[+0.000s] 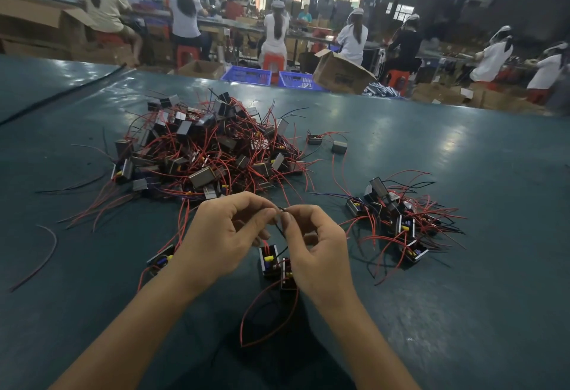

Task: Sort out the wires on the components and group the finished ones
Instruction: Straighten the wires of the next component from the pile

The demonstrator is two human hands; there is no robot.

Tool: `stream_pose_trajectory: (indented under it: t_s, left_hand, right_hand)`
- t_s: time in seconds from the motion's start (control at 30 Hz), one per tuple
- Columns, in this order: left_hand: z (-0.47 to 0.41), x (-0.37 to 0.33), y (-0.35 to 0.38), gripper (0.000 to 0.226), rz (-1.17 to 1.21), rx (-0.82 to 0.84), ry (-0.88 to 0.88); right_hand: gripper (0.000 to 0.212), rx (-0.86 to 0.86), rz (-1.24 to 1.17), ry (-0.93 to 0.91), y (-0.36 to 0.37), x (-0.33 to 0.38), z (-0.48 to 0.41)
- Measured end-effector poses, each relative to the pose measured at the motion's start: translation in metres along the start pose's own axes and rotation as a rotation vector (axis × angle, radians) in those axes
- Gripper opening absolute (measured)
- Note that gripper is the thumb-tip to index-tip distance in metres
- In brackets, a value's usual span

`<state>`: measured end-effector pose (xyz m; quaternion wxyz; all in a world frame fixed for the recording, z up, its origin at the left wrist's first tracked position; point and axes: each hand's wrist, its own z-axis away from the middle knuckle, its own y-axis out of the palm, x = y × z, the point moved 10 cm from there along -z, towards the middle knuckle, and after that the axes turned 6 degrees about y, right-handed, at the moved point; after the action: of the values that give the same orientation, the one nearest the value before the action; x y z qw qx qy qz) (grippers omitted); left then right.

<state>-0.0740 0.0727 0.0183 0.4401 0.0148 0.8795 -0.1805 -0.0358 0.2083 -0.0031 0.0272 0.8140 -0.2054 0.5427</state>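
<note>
My left hand [225, 235] and my right hand [314, 244] meet above the table, each pinching the same thin black wire [279, 230] between thumb and forefinger. The wire runs down to a small black component [269, 261] with a yellow part, hanging just under my hands. A second component [287, 274] sits right beside it, partly hidden by my right hand. A red wire loop [246, 315] hangs below them. A big tangled pile of components [203, 149] with red and black wires lies ahead. A smaller group of components [401, 220] lies to the right.
The table is covered in dark green matting [462, 297]. One component [160, 258] lies by my left wrist. Two loose components [327, 142] lie behind the pile. A stray wire [46, 254] lies at the left. Seated workers, cardboard boxes and blue crates [246, 75] fill the background.
</note>
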Motion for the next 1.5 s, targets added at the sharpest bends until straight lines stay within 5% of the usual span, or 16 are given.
stream_pose_trajectory:
  t_s: [0.23,0.5,0.67,0.73,0.83,0.97,1.13,1.5]
  left_hand:
    - [-0.001,-0.005,-0.004,0.012,-0.008,-0.014,0.03]
    - [0.002,-0.025,-0.001,0.018,-0.349,0.009,0.269]
    - [0.0,-0.003,-0.004,0.013,-0.141,0.005,0.06]
    - [-0.001,0.0,-0.002,0.002,-0.125,0.046,0.045]
    - [-0.002,0.001,-0.001,0.017,-0.166,0.076,0.058]
    - [-0.003,0.009,-0.002,0.004,-0.099,0.117,-0.014]
    - [-0.002,0.018,0.0,0.013,-0.007,0.102,-0.07]
    - [0.003,-0.015,0.002,0.014,-0.441,0.142,0.316]
  right_hand:
    - [0.008,0.031,-0.027,-0.029,0.006,0.002,0.002]
    - [0.015,0.023,-0.027,0.002,0.008,-0.003,0.004]
    - [0.016,0.013,-0.021,-0.024,0.007,0.002,0.005]
    - [0.018,0.006,-0.013,-0.032,0.006,0.003,0.005]
    - [0.018,0.015,0.002,-0.053,0.008,0.004,0.005]
    - [0.013,0.021,0.016,-0.083,0.008,0.005,0.005]
    - [0.014,0.011,0.011,-0.093,0.007,0.005,0.004]
    - [0.01,-0.003,-0.007,-0.038,0.006,-0.003,0.003]
